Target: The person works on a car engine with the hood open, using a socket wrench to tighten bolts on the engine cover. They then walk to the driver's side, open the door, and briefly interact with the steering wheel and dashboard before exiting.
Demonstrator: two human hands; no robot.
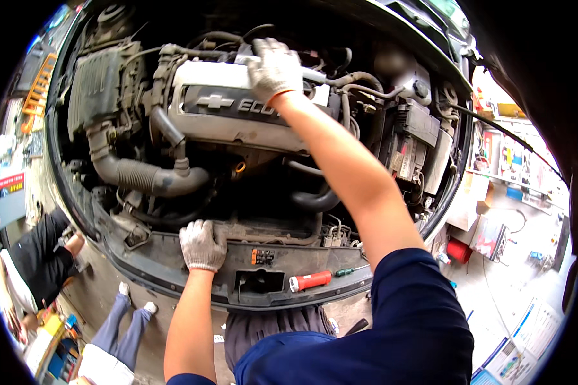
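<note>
I look down into an open car engine bay. My left hand (202,244), in a grey knit glove, grips the front crossmember (302,256) of the car. My right hand (274,67), also gloved, reaches far across and rests closed on the top rear edge of the silver engine cover (225,109), near a light-coloured part there. What the fingers hold underneath is hidden. A red flashlight (310,280) lies on the crossmember to the right of my left hand, with a green-handled tool (345,272) beside it.
A thick black intake hose (141,176) curves at the left of the engine, the air box (96,86) behind it. The battery (417,138) sits at right. Another person in black (42,256) and someone's legs in jeans (125,324) stand at left. Shelves and papers fill the right.
</note>
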